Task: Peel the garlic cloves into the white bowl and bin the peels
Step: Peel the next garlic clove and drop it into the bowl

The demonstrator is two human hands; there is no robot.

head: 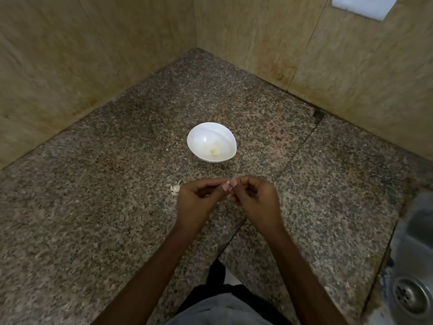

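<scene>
1. Garlic bits (175, 188) (head view) are small, pale and whitish. They lie on the counter (93, 184) just beside the left hand's knuckles, on its outer side. Clove or peel: cannot tell at this size.
2. White bowl (211, 141) stands upright on the counter beyond the hands, near them but apart. On the near side of its floor lies one small yellowish piece (214, 151).
3. Left hand (199, 199): fingers curled inward, gap narrow, thumb and forefinger tips brought across to the other hand.
4. Right hand (254, 201): same posture mirrored, with fingers curled and tips pinched close.
5. The tips of both hands touch at one spot, in line with the bowl and on its near side. What they pinch is covered by the fingers, so I cannot tell whether either hand holds a clove. I also cannot tell whether the hands rest on the counter or hang above it.
6. Counter surface: speckled brown-grey stone, with a slab seam running diagonally from the far right down under the right forearm.
7. Beige tiled walls (70, 55) meet in a corner behind the bowl. A white wall plate (363, 5) sits at the top right, cropped by the frame.
8. Steel sink (412, 242) lies at the right edge, well apart from the bowl. Its round drain (411, 294) is low in the frame.
9. Bottom edge: grey and dark clothing (222, 308) — the person's front, between the forearms.
</scene>
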